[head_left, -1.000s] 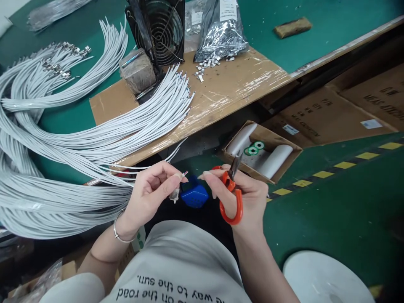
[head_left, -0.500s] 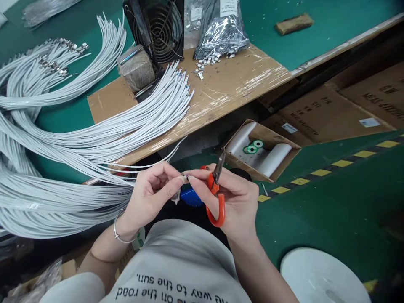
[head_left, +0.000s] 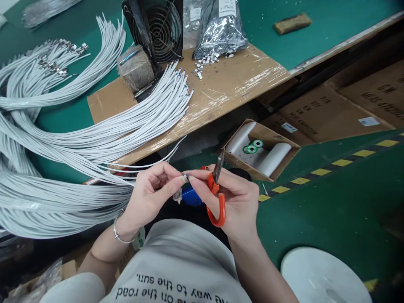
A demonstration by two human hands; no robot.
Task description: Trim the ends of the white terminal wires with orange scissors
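Note:
My left hand [head_left: 154, 187] is closed in a pinch near the end of a white cable; most of that cable is hidden by the fingers. My right hand [head_left: 240, 200] has scissors [head_left: 213, 183] with orange handles hooked in it, the metal blades pointing up and away. Thumb and forefinger of that hand also pinch the tiny coloured wires at the cable's tip, meeting the left fingertips. Just left of my hands, a thick bundle of white cables [head_left: 72, 198] hangs over the table edge. Another fan of white cables [head_left: 151, 118] lies on cardboard, its ends pointing right.
On the table [head_left: 268, 50] stand a black fan [head_left: 160, 31], a wrapped block [head_left: 137, 71] and a bag of metal parts [head_left: 219, 31], with loose pieces [head_left: 206, 63] before it. Below are an open carton [head_left: 284, 162] with rolls, and a white round stool [head_left: 322, 273].
Almost nothing differs. Both hands keep the same pinch at the cable tip, and the scissors stay in my right hand; the view has shifted very slightly.

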